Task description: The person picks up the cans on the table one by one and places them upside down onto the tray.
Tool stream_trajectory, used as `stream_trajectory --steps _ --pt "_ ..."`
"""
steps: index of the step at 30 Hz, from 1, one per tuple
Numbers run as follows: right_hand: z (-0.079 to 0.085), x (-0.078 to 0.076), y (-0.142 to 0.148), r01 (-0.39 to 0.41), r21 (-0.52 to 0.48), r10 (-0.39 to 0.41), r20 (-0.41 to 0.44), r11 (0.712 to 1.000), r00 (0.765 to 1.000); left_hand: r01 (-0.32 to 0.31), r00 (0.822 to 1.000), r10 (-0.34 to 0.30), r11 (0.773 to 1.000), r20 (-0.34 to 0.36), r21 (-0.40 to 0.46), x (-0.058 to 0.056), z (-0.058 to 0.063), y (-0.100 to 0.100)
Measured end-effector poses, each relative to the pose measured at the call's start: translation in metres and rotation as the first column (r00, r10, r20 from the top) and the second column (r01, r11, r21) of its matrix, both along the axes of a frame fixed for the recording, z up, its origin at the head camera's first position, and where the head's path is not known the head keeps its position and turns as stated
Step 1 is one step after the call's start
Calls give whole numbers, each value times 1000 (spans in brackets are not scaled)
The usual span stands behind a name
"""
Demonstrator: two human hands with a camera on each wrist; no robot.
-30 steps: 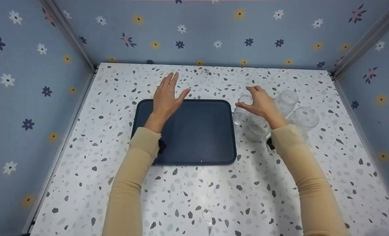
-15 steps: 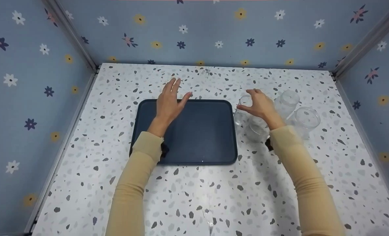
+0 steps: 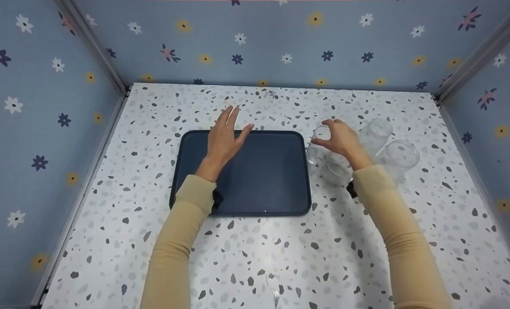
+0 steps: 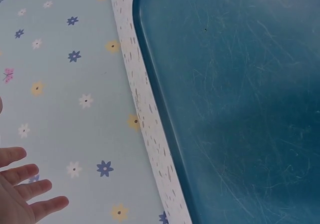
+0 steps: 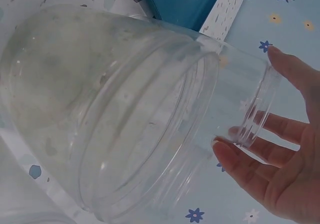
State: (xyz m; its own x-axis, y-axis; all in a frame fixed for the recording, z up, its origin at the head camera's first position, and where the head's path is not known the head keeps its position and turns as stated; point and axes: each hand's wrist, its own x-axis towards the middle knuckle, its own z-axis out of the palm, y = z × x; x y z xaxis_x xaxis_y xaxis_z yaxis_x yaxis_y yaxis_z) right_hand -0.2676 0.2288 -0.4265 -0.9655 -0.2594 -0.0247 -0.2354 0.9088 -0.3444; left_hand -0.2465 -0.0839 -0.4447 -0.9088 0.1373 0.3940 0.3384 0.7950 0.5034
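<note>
My right hand (image 3: 340,138) grips a narrow clear jar (image 3: 322,133) near its mouth, thumb on one side and fingers round the other. In the right wrist view, this jar's rim (image 5: 257,103) sits between the thumb and fingers of my right hand (image 5: 285,159). A wider clear jar (image 5: 55,93) fills the near part of that view. My left hand (image 3: 223,139) hovers above the dark blue tray (image 3: 263,171) with fingers spread and nothing held. The left wrist view shows the fingers of my left hand (image 4: 22,194) apart from the tray (image 4: 235,103).
The wider jar (image 3: 336,171) stands just in front of my right hand. Two more clear jars, one behind (image 3: 377,131) and one larger (image 3: 402,154), stand to its right. Flower-patterned panels (image 3: 280,38) border the speckled table (image 3: 238,257) at back and sides.
My right hand has lowered slightly and its thumb and fingers have drawn in round the narrow jar. My left hand has come a little nearer and to the right, still spread.
</note>
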Motion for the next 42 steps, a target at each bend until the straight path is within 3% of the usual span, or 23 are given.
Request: stream_trajectory --steps 8,25,36,42 --pt "1 4 -1 33 -33 -33 4 999 999 13 1000 -13 1000 2 22 5 -7 5" --pt "12 19 -7 63 -147 -82 -128 987 988 45 999 -45 987 0 155 13 -23 13" --pt "9 35 -17 35 -296 -85 -160 954 983 55 998 -50 970 -29 236 18 -32 19" --pt "4 42 -19 13 -351 -90 -202 936 975 79 997 -72 950 -34 301 20 -37 23"
